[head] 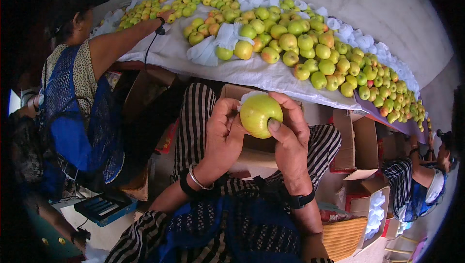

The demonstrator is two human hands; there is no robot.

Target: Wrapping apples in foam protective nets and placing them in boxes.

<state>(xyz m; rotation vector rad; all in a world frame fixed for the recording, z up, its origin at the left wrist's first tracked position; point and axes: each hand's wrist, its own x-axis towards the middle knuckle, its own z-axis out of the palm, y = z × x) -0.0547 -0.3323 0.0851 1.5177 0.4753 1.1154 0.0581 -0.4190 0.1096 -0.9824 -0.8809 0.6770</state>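
A yellow-green apple (259,112) is held up between my two hands, above my lap. My left hand (226,125) grips its left side, and a bit of white foam net (250,96) shows behind its upper left edge. The thumb of my right hand (292,132) presses at the dark hollow on the apple's lower right, with the fingers bent around the far side. Below the apple, partly hidden by my hands, an open cardboard box (232,91) stands between my knees.
A heap of apples (290,41) and white foam nets (232,36) covers much of the cloth-covered table (232,75). One co-worker (83,67) reaches over it at left; another person (421,175) sits far right. Open cartons (365,143) and a blue crate-like object (105,208) stand around me.
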